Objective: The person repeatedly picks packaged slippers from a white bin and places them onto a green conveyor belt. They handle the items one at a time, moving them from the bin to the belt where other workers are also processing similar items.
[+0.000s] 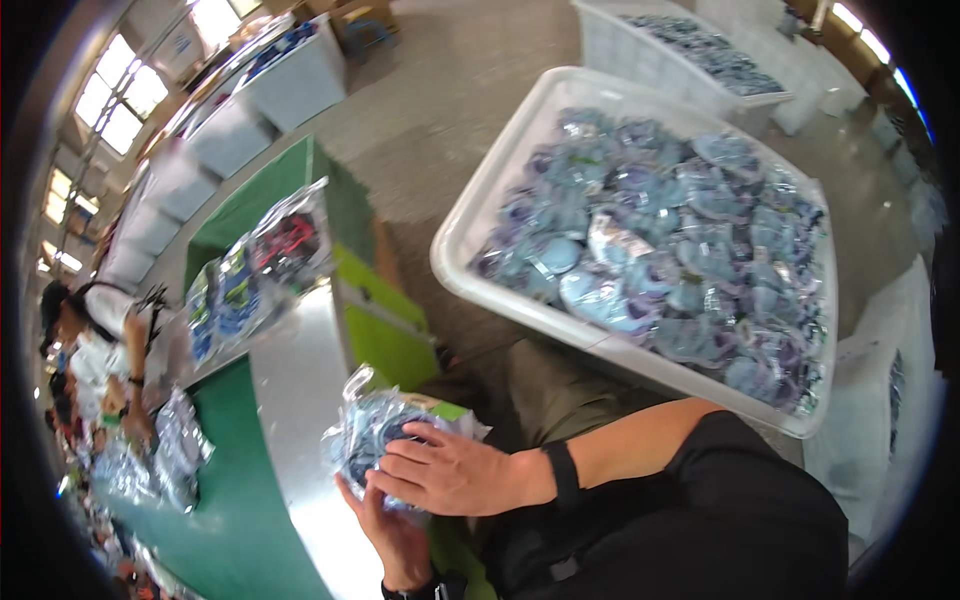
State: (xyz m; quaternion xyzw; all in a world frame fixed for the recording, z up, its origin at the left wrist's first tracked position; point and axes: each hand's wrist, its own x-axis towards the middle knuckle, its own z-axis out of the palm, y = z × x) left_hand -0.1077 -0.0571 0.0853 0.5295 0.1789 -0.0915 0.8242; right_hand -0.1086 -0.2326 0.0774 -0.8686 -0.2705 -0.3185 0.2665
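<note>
Between my two hands is a clear plastic bag [375,425] with pale blue items inside, which look like footwear, and a green-and-tan piece beside them. My right hand [450,470] lies over the bag's near side, its fingers curled against the plastic. Under the bag's lower edge, my left hand [398,540] grips it, with the thumb and fingers partly hidden. The bag is just above the corner of a metal-edged work table [300,400].
A big white tub [490,285] full of similar bagged pale blue goods [660,240] stands to my right. Bagged dark and blue items [245,270] lie at the table's far end. At the left, a person [105,350] handles clear bags over the green belt [225,470].
</note>
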